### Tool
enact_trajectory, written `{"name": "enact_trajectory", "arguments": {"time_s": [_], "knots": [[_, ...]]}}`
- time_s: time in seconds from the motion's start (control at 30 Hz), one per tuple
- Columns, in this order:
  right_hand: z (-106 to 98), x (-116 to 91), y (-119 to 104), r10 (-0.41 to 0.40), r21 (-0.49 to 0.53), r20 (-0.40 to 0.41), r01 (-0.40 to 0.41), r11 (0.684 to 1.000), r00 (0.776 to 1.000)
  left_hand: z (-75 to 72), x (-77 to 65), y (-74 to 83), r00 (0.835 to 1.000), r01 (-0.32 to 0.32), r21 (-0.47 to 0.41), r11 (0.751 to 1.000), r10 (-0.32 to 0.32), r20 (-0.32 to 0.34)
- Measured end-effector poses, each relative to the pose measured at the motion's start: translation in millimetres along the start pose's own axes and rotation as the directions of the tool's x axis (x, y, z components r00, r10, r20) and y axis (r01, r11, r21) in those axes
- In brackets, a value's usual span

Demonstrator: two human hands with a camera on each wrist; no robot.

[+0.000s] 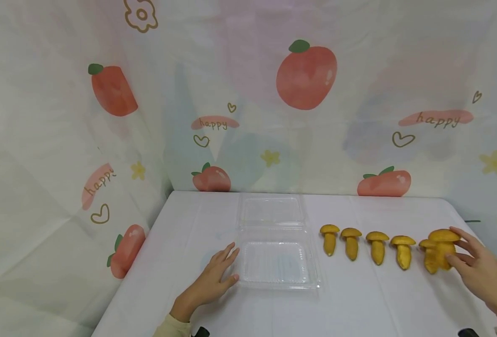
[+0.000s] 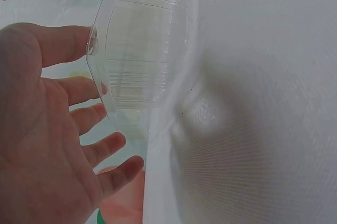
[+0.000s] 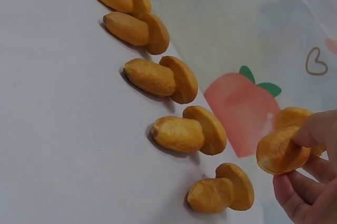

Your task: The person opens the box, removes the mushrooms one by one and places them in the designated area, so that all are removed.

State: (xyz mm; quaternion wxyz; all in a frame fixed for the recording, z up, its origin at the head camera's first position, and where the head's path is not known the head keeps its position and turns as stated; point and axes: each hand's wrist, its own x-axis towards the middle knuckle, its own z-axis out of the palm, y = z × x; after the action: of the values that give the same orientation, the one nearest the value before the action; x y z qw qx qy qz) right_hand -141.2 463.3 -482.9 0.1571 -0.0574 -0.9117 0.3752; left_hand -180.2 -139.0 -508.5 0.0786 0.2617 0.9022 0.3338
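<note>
A clear plastic box with its lid folded back (image 1: 274, 262) stands on the table. At its left side is my left hand (image 1: 215, 277), fingers spread and nearly straight; in the left wrist view the fingertips (image 2: 97, 89) meet the box wall. My right hand (image 1: 480, 269) pinches a yellow mushroom (image 1: 444, 236) by its stem, thumb on one side and fingers on the other. The right wrist view shows this held mushroom (image 3: 283, 150) raised off the table. Just behind it, partly hidden in the head view, lies another mushroom (image 3: 211, 195).
Several more yellow mushrooms (image 1: 376, 248) lie in a row between the box and my right hand, caps toward the back. A white cloth covers the table (image 1: 349, 304). Behind and to the left hangs a printed fabric backdrop (image 1: 248, 154).
</note>
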Motion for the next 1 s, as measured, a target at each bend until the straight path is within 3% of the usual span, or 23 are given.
{"name": "enact_trajectory", "arguments": {"time_s": [0.37,0.57,0.73,1.0], "knots": [[-5.2,6.0,24.7,0.135,-0.017,-0.017,-0.135,0.991,0.991,-1.5,1.8,-1.6,1.000,0.001,0.012,1.000,-0.001,-0.001],[-6.4,9.1,36.2,0.241,-0.047,-0.026,-0.242,0.969,0.970,-1.4,3.0,-2.0,1.000,-0.009,0.013,1.000,0.009,0.000],[-7.2,8.2,53.1,0.276,-0.021,-0.038,-0.277,0.961,0.960,-0.5,2.4,-2.2,1.000,-0.010,0.007,1.000,0.010,0.001],[-6.6,12.2,80.0,0.347,-0.039,0.009,-0.347,0.937,0.938,1.1,1.1,-3.0,1.000,-0.010,-0.005,1.000,0.010,0.002]]}}
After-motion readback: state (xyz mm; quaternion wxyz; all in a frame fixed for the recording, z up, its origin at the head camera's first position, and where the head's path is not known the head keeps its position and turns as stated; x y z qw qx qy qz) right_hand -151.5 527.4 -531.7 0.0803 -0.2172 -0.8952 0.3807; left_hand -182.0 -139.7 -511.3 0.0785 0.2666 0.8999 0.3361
